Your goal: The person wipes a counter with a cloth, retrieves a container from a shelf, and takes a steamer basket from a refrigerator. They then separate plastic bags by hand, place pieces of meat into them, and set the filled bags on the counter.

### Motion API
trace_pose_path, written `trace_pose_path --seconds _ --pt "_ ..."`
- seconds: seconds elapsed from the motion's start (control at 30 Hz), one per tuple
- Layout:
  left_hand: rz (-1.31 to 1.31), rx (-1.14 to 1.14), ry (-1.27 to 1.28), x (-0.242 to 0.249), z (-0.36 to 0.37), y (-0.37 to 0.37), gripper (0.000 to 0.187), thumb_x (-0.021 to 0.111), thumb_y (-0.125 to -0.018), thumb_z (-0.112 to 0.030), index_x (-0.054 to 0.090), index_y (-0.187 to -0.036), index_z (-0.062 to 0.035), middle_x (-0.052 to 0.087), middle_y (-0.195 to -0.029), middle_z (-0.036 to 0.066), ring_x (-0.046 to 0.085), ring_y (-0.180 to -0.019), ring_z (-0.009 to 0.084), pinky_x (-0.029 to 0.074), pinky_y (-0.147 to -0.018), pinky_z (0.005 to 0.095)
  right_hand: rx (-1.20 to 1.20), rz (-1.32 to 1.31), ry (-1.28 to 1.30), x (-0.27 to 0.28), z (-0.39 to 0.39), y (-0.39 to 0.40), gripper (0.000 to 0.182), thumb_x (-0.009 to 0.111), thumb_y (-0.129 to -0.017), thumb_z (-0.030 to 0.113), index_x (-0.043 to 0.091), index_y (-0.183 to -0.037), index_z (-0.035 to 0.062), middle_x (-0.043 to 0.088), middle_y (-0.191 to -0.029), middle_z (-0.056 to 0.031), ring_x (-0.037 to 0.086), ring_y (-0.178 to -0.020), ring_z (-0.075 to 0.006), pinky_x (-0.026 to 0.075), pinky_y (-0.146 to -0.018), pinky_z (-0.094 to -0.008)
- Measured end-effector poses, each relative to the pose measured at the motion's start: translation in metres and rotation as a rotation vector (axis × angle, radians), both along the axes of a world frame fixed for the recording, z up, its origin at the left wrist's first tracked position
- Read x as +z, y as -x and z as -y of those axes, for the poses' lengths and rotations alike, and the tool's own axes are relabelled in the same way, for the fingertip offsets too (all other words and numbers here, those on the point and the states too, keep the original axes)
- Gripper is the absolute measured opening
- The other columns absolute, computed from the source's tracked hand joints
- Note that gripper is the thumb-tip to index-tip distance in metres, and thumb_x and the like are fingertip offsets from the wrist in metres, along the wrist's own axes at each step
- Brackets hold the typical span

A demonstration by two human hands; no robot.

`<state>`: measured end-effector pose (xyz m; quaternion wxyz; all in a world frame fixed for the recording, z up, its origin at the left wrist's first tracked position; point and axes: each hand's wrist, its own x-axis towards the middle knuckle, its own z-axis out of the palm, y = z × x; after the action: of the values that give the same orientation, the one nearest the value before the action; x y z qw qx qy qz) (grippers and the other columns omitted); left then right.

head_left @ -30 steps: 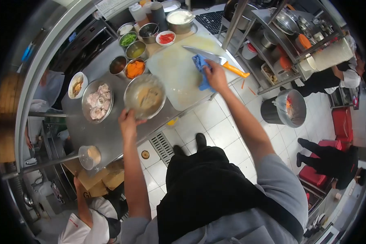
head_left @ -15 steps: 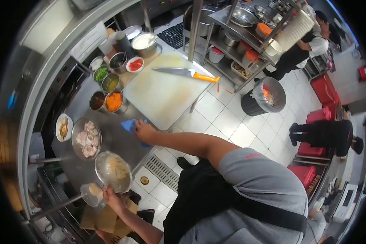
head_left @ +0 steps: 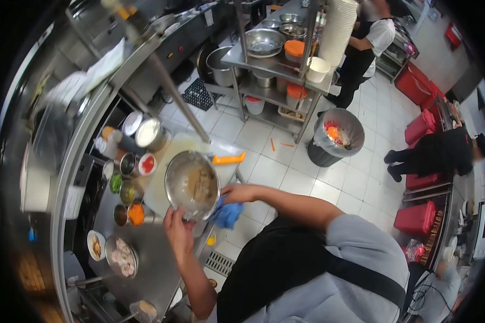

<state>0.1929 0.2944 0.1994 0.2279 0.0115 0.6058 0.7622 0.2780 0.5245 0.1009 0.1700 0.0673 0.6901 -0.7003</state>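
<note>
A metal mixing bowl (head_left: 184, 180) with tan residue smeared inside is held up over the white cutting board (head_left: 159, 196). My left hand (head_left: 179, 226) is closed on the bowl's near rim. At the bowl's right side, my right hand (head_left: 237, 195) is closed round a crumpled blue cloth (head_left: 227, 215), knuckles close to the rim. Behind the bowl shows the orange handle of a knife (head_left: 229, 159); its blade is hidden. A bowl of raw pale meat pieces (head_left: 123, 258) rests on the steel table (head_left: 161, 253) to the lower left.
Small containers hold chopped greens (head_left: 116, 184), orange pieces (head_left: 137, 214) and red slices (head_left: 147, 164). Beyond the board stands a lined trash bin (head_left: 324, 153) on the tiled floor. A steel shelf (head_left: 280, 70) carries bowls and tubs. Two people (head_left: 355, 70) (head_left: 436, 153) stand farther off.
The bowl has been lifted from the table's near edge to over the cutting board. My right hand has raised the blue cloth from the table to the bowl's side.
</note>
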Motion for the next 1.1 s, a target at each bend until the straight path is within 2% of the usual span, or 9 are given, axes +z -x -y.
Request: trace_pose_path --seconds 0.07,0.13,0.27,0.57,0.73,0.83,1.0,1.07,1.1 --pt "0.059 -0.042 -0.112 0.007 -0.079 0.007 0.026 0.061 -0.092 -0.01 0.052 -0.113 0.0018 0.059 -0.108 0.015 0.064 -0.094 0.027 0.063 -0.073 0.0464 -0.249 0.128 0.24 -0.017 -0.084 -0.048 0.041 0.062 -0.088 0.018 0.062 -0.124 0.0009 0.068 -0.112 -0.0084 0.064 -0.099 -0.017 0.053 -0.086 -0.0319" --pt "0.066 -0.209 -0.253 0.004 -0.148 0.024 0.02 0.058 -0.093 -0.009 0.05 -0.107 0.0019 0.057 -0.108 0.016 0.064 -0.094 0.0296 0.063 -0.075 0.0545 -0.515 0.055 0.481 -0.047 -0.154 -0.093 0.037 0.058 -0.092 0.012 0.058 -0.127 -0.0005 0.067 -0.112 -0.0106 0.066 -0.098 -0.0181 0.055 -0.086 -0.0329" --pt "0.062 -0.165 -0.256 -0.023 -0.285 0.071 0.017 0.053 -0.092 -0.006 0.047 -0.104 0.0043 0.058 -0.102 0.019 0.064 -0.089 0.0331 0.064 -0.071 0.0546 -0.957 0.102 0.481 -0.047 -0.237 -0.167 0.035 0.052 -0.096 0.008 0.053 -0.13 -0.002 0.066 -0.116 -0.0137 0.068 -0.102 -0.0229 0.056 -0.09 -0.0372" --pt "-0.025 0.002 -0.114 -0.061 -0.495 0.258 0.026 0.048 -0.09 -0.008 0.049 -0.107 0.0116 0.061 -0.093 0.026 0.066 -0.066 0.032 0.064 -0.055 0.0478 -1.185 0.016 0.606 -0.08 -0.315 -0.248 0.039 0.046 -0.096 0.006 0.048 -0.134 -0.0027 0.063 -0.121 -0.0155 0.066 -0.106 -0.0255 0.054 -0.094 -0.0381" --pt "-0.066 0.09 -0.108 -0.07 -0.602 0.367 0.028 0.046 -0.091 -0.01 0.05 -0.11 0.0103 0.064 -0.088 0.025 0.069 -0.066 0.0333 0.063 -0.055 0.0479 -1.281 0.035 0.587 -0.063 -0.351 -0.258 0.041 0.043 -0.096 0.004 0.046 -0.136 -0.0036 0.062 -0.125 -0.0172 0.065 -0.11 -0.027 0.053 -0.097 -0.0392" --pt "-0.004 0.01 -0.104 -0.08 -0.678 0.422 0.028 0.05 -0.091 -0.011 0.049 -0.115 0.0054 0.064 -0.097 0.021 0.069 -0.072 0.0305 0.062 -0.059 0.0445 -1.36 0.097 0.571 -0.063 -0.374 -0.27 0.042 0.041 -0.096 0.004 0.046 -0.137 -0.0034 0.061 -0.127 -0.018 0.065 -0.111 -0.028 0.053 -0.098 -0.0404" --pt "-0.041 -0.237 0.031 -0.084 -0.803 0.472 0.025 0.053 -0.093 -0.011 0.053 -0.111 0.0052 0.065 -0.099 0.022 0.069 -0.073 0.0322 0.062 -0.061 0.045 -1.476 0.146 0.563 -0.031 -0.39 -0.257 0.041 0.039 -0.097 0.007 0.046 -0.135 -0.006 0.063 -0.123 -0.0202 0.066 -0.11 -0.0304 0.053 -0.098 -0.0425" --pt "-0.084 -0.325 0.098 -0.077 -0.844 0.474 0.021 0.057 -0.092 -0.013 0.057 -0.106 0.0039 0.067 -0.095 0.018 0.068 -0.071 0.028 0.059 -0.061 0.0391 -1.49 0.141 0.584 -0.021 -0.397 -0.242 0.041 0.038 -0.097 0.008 0.046 -0.135 -0.0069 0.063 -0.122 -0.0211 0.066 -0.109 -0.0313 0.053 -0.098 -0.0437" --pt "-0.081 -0.341 0.094 -0.094 -0.868 0.488 0.021 0.057 -0.092 -0.013 0.057 -0.106 0.0039 0.067 -0.095 0.018 0.068 -0.071 0.028 0.059 -0.061 0.0391 -1.486 0.157 0.612 -0.016 -0.397 -0.236 0.042 0.037 -0.098 0.009 0.046 -0.135 -0.0076 0.063 -0.122 -0.0217 0.066 -0.109 -0.0325 0.053 -0.098 -0.0449"
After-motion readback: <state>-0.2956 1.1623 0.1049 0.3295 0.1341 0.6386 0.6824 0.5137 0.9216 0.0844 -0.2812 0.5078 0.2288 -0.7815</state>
